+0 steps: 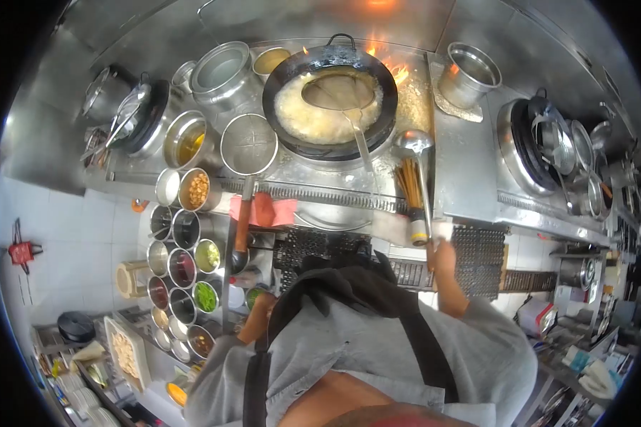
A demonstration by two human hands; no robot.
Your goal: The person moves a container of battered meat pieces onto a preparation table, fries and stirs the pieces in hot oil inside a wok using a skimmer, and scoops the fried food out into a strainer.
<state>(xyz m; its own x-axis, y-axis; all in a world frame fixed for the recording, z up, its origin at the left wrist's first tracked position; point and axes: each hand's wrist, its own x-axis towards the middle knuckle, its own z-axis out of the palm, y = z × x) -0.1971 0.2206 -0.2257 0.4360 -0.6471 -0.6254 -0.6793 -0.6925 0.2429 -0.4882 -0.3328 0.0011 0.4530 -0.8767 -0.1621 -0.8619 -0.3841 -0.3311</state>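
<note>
My right hand [444,259] is closed around the handle end of a ladle [414,142], whose bowl rests on the stove just right of the wok. Beside the handle stands a bundle of wooden sticks [409,181]. My left hand [263,306] is low by my side, next to a small container of something green [255,296]; its fingers are mostly hidden. In the black wok [269,107], pale foamy liquid bubbles around a mesh strainer [338,91] with its handle toward me. Flames [397,71] rise behind the wok's right side.
A second strainer [249,144] lies left of the wok, its wooden handle over the counter edge near a pink cloth [285,211]. Metal pots, including an oil pot [171,142], stand left. Ingredient tins [206,297] fill a rack. A steel pot [470,75] stands right.
</note>
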